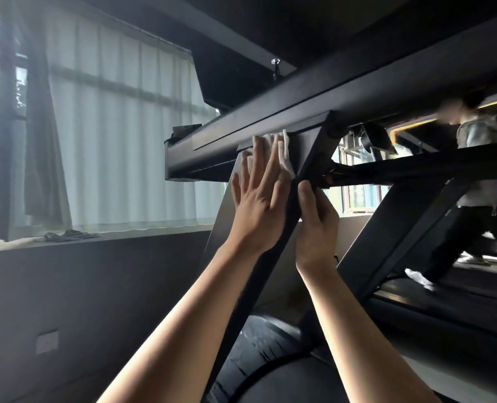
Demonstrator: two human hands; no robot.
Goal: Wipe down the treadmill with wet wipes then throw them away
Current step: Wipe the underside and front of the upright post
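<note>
We see a white wet wipe (285,158), crumpled and soft, pressed flat against a black treadmill (387,234). It sits high on the frame, at the joint where the slanted upright (256,286) meets a long box-shaped beam (299,112). Only bits of the wipe show, above and between the fingers that cover it.

The upright is a flat-sided bar of matt black metal. Its long axis leans from lower left to upper right. The beam is smooth and slightly glossy, and it runs from a blunt end at the left up toward the top right corner.

Our left hand (259,205) lies open on the wipe, its fingers (260,152) straight and pointing up, pressing the wipe to the metal. Our right hand (317,225) grips the upright's right edge just beside it, thumb up along the front and the other fingers curled out of sight behind.

To the left, a pale, pleated sheer curtain (119,126) hangs over a bright window, and a crumpled grey cloth (67,235) lies on the windowsill (125,238). A socket (47,341) sits low on the dark wall. To the right, a blurred person (480,170) strides on a neighbouring belt (451,289).
</note>
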